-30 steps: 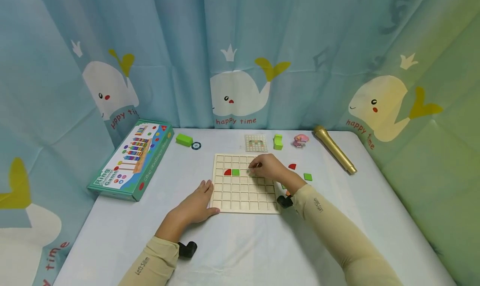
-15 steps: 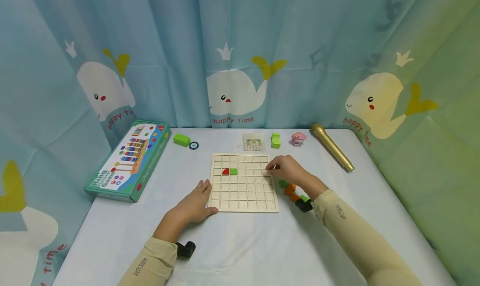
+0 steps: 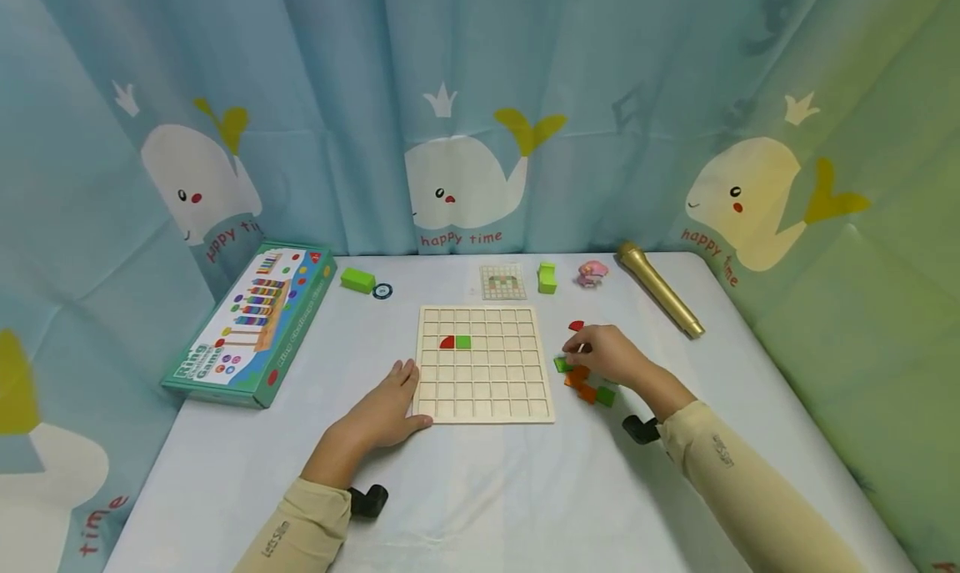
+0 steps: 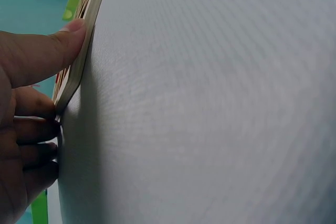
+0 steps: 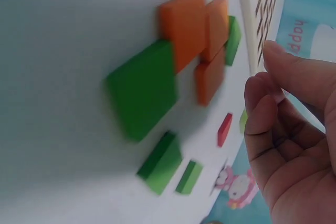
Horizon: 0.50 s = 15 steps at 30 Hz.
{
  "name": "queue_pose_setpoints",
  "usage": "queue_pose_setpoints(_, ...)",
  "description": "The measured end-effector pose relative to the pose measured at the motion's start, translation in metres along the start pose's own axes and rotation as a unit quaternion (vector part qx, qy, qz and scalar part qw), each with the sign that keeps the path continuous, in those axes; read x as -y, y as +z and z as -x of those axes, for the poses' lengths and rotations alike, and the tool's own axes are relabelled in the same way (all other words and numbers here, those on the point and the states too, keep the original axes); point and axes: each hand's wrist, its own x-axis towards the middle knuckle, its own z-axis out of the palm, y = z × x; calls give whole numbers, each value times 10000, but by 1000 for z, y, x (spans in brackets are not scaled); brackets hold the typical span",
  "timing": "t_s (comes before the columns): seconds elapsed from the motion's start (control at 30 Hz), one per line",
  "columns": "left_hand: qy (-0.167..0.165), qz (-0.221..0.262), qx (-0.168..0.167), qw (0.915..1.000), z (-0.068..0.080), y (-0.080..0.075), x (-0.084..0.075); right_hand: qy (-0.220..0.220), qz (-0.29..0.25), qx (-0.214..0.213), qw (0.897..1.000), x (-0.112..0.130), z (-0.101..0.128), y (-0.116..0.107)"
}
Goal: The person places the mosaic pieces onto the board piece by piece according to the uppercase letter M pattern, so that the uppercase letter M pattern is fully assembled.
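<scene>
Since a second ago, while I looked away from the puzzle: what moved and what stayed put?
The right hand left the grid board and moved right, off its edge, to the loose orange and green tiles on the table; it holds nothing visible. The left hand stays on the board's left edge. The red quarter piece and green square stay in their cells.

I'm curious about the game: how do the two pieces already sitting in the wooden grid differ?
The red piece is a quarter-circle with one curved edge; the green piece is a plain square. The red one lies left of the green one, in the neighbouring cell. Both sit in the same row of the wooden grid board, side by side.
</scene>
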Motion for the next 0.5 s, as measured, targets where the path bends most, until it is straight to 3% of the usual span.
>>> queue_pose_setpoints(0.5, 55, 31, 4, 10000, 1, 0, 1, 541, -225, 132, 9982, -21, 21, 4)
